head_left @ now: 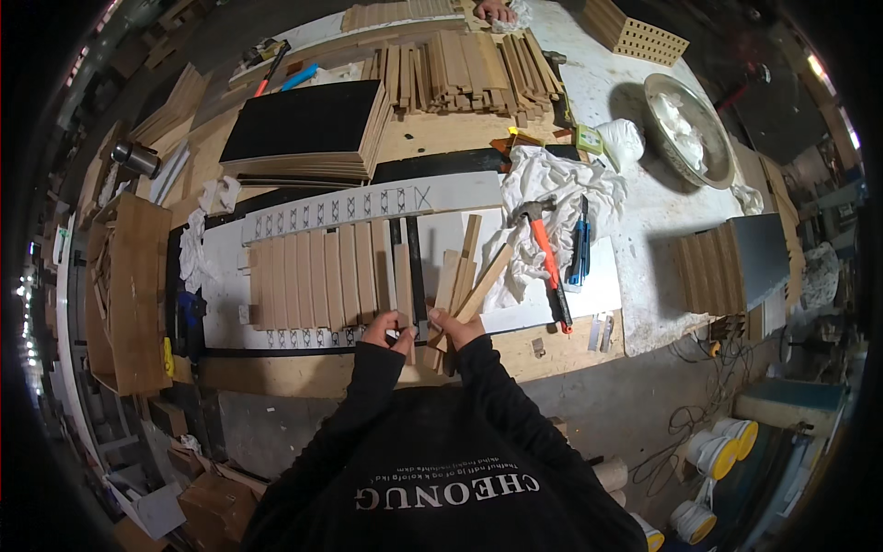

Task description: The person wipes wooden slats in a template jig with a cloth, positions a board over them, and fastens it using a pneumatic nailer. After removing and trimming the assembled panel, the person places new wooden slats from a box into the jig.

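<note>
My left hand is closed on the near end of a narrow wooden strip, which lies close to a dark bar. To its left, a row of pale wooden strips lies side by side on a white board with pencilled cross marks along its edges. My right hand is closed around the lower part of several loose wooden strips that fan out away from me. Its fingers are partly hidden, so their exact grip is unclear.
Right of my right hand lie a claw hammer, a blue utility knife and a white cloth. Farther off are black-topped panels, stacked strips and a metal basin. A cardboard box stands left. Another person's hand shows at the far edge.
</note>
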Action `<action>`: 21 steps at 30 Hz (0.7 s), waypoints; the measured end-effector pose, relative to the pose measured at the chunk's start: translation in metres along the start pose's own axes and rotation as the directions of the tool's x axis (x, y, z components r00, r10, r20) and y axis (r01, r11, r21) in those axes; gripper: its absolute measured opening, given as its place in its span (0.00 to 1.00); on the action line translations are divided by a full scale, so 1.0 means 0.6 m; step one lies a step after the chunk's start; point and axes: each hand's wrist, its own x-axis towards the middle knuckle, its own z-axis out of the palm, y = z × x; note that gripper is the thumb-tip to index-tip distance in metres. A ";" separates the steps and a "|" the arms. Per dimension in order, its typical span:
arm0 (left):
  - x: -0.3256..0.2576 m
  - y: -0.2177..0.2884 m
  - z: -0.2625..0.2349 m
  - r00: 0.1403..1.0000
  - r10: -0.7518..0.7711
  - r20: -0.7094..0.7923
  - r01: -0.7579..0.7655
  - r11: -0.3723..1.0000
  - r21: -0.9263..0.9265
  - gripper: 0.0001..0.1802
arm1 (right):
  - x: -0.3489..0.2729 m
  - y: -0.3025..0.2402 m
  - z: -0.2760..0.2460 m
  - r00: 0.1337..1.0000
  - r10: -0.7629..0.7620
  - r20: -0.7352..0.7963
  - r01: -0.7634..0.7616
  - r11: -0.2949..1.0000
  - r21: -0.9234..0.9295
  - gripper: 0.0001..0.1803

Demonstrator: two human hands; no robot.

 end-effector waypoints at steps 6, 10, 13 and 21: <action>0.039 0.036 0.001 0.988 -0.116 -0.104 0.155 0.782 0.603 0.27 | 0.010 -0.002 -0.007 0.994 -0.092 0.060 0.085 0.990 0.110 0.17; 0.029 0.066 -0.004 1.000 -0.021 0.000 0.013 0.611 0.792 0.28 | 0.005 -0.004 -0.014 0.989 -0.134 0.068 0.126 0.987 0.104 0.18; 0.014 0.064 -0.012 0.980 0.041 0.194 -0.186 0.535 0.824 0.32 | -0.001 -0.011 -0.020 0.994 -0.110 0.027 0.108 0.992 0.072 0.19; 0.055 0.021 0.000 0.962 0.094 0.256 -0.272 0.281 0.920 0.37 | -0.004 -0.012 -0.024 0.991 -0.081 0.104 0.069 0.992 0.110 0.21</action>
